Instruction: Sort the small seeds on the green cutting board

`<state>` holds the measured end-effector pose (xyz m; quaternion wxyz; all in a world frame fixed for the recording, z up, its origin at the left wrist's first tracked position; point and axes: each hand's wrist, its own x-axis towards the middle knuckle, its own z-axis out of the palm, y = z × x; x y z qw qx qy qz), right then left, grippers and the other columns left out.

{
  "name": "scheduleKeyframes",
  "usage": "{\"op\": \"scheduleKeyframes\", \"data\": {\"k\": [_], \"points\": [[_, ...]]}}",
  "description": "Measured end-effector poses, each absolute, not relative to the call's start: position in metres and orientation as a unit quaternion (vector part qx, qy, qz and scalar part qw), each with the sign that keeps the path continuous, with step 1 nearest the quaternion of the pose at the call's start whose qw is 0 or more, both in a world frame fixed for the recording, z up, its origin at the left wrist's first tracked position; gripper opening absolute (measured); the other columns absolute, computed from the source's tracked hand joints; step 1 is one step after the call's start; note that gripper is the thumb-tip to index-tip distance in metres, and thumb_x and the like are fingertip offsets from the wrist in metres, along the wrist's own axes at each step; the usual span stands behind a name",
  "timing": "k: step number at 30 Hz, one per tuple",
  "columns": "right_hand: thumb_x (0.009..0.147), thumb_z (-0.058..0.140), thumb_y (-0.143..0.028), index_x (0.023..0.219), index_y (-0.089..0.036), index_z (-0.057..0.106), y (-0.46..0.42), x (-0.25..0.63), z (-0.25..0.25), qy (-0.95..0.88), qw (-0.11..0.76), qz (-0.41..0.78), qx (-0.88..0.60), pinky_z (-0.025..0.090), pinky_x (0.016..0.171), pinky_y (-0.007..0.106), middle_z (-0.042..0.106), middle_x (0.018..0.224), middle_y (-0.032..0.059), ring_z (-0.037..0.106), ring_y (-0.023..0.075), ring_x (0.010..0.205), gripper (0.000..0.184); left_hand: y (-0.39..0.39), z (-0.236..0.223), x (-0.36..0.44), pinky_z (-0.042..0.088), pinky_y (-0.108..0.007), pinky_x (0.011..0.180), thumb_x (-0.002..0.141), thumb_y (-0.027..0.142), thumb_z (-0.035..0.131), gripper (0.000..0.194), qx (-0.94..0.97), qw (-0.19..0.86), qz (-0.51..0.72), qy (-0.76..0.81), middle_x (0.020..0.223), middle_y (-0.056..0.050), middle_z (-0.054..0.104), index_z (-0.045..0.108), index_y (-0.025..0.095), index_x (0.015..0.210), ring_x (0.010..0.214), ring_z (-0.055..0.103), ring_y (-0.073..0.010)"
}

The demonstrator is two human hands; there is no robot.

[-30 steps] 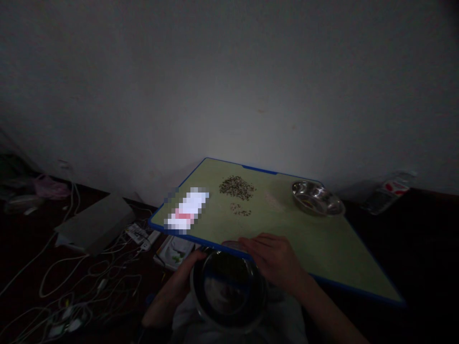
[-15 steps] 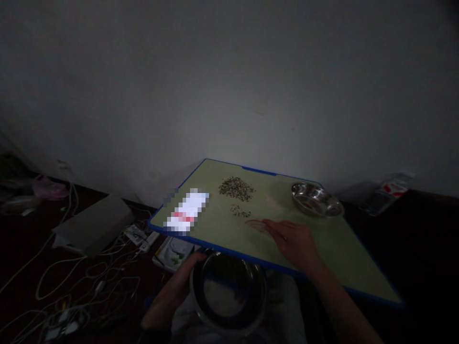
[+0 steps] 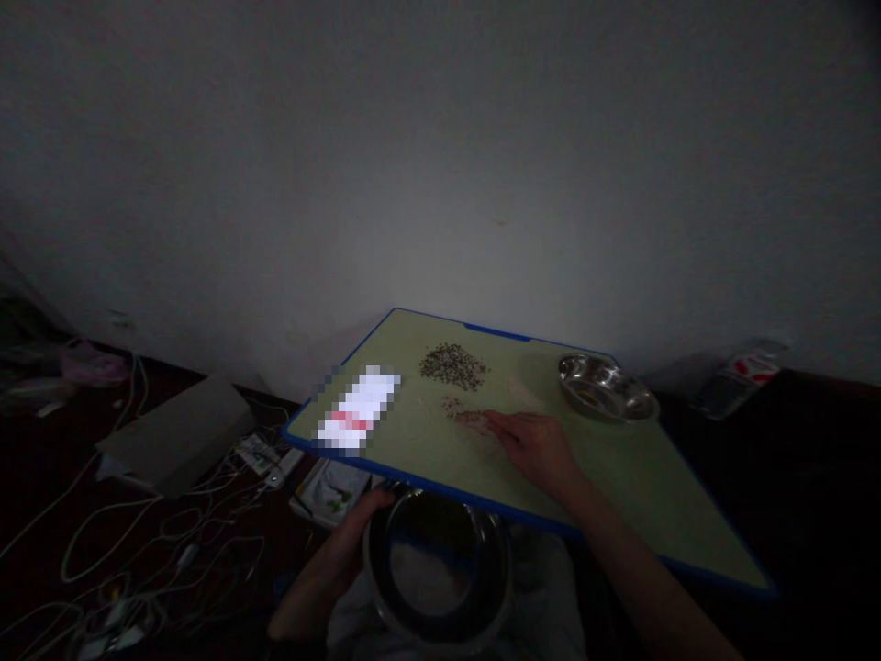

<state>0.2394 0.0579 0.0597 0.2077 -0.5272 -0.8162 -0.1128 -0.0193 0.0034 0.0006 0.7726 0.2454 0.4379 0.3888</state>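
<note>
My left hand [image 3: 359,525] grips the left rim of a deep shiny metal bowl [image 3: 506,571], which sits over my lap below the board's near edge. The bowl's inside is dark, so its contents cannot be made out. My right hand [image 3: 535,452] is stretched low over the pale green board [image 3: 619,487], its fingertips smeared by motion at a small cluster of dark and pale grains [image 3: 451,405]. Behind that cluster lies a larger pile of mixed grains [image 3: 452,365]. A second, shallower metal bowl [image 3: 609,390] stands on the board's right side.
A bright pixelated rectangle [image 3: 362,410] lies on the board's left. The board has a blue rim [image 3: 440,479], and a wall rises behind it. Tangled cables [image 3: 185,555] and a grey box [image 3: 175,436] are on the floor at left. A clear package [image 3: 740,376] is at right.
My right hand has moved a little left and away from me, its fingertips now at the small grain cluster. My left hand stays on the bowl.
</note>
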Motion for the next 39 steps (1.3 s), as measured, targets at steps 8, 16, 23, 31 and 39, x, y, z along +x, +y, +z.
{"op": "scheduleKeyframes", "data": {"k": [8, 16, 23, 31, 39], "points": [[0.089, 0.039, -0.029, 0.103, -0.024, 0.066, 0.062, 0.227, 0.065, -0.829, 0.183, -0.113, -0.517, 0.044, 0.06, 0.024, 0.071, 0.076, 0.0037, 0.062, 0.0146, 0.064, 0.031, 0.005, -0.006, -0.019, 0.042, -0.03, 0.07, 0.07, 0.031, 0.059, 0.015, 0.212, 0.781, 0.381, 0.448, 0.061, 0.002, 0.068, 0.064, 0.018, 0.07, 0.064, 0.061, -0.0181], [0.089, 0.039, -0.027, 0.105, -0.024, 0.066, 0.065, 0.213, 0.066, -0.817, 0.176, -0.126, -0.534, 0.042, 0.058, 0.024, 0.07, 0.071, 0.0038, 0.061, 0.0151, 0.061, 0.031, 0.006, -0.006, -0.018, 0.043, -0.031, 0.071, 0.07, 0.03, 0.057, 0.014, 0.21, 0.796, 0.375, 0.427, 0.063, 0.002, 0.07, 0.066, 0.018, 0.071, 0.064, 0.062, -0.0187], [0.088, 0.039, -0.03, 0.107, -0.023, 0.064, 0.076, 0.199, 0.071, -0.809, 0.141, -0.119, -0.557, 0.041, 0.06, 0.025, 0.07, 0.075, 0.0058, 0.062, 0.0163, 0.064, 0.032, 0.005, -0.002, -0.017, 0.042, -0.032, 0.074, 0.07, 0.032, 0.057, 0.018, 0.244, 0.786, 0.377, 0.425, 0.062, 0.0, 0.069, 0.066, 0.017, 0.073, 0.068, 0.063, -0.02], [0.09, 0.035, -0.031, 0.111, -0.025, 0.06, 0.104, 0.173, 0.081, -0.805, 0.099, -0.102, -0.577, 0.042, 0.068, 0.026, 0.07, 0.088, 0.0057, 0.064, 0.0173, 0.076, 0.034, 0.007, -0.007, -0.023, 0.043, -0.032, 0.075, 0.07, 0.033, 0.058, 0.021, 0.21, 0.789, 0.384, 0.43, 0.069, -0.001, 0.072, 0.067, 0.017, 0.08, 0.072, 0.065, -0.0214], [0.089, 0.035, -0.029, 0.113, -0.027, 0.059, 0.111, 0.168, 0.082, -0.81, 0.104, -0.1, -0.569, 0.043, 0.071, 0.027, 0.07, 0.091, 0.0057, 0.063, 0.0185, 0.079, 0.034, 0.008, -0.003, -0.022, 0.044, -0.036, 0.074, 0.071, 0.032, 0.058, 0.024, 0.184, 0.81, 0.367, 0.419, 0.065, 0.0, 0.072, 0.067, 0.018, 0.087, 0.066, 0.065, -0.0227]]}}
